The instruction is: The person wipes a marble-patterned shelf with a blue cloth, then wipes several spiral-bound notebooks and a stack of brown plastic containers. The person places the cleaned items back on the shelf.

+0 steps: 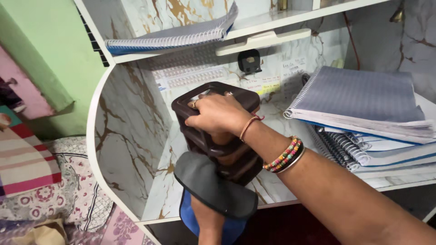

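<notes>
We see the right hand (218, 113) with its fingers curled tight over the top rim of a dark brown plastic container (215, 136), which is held above the front of the marbled shelf (154, 190). The left hand (206, 218) sits under a grey and blue cloth (213, 186) that is pressed against the container's lower side; whether its fingers are closed, we cannot tell. Spiral notebooks (363, 113) are stacked to the right on the shelf.
</notes>
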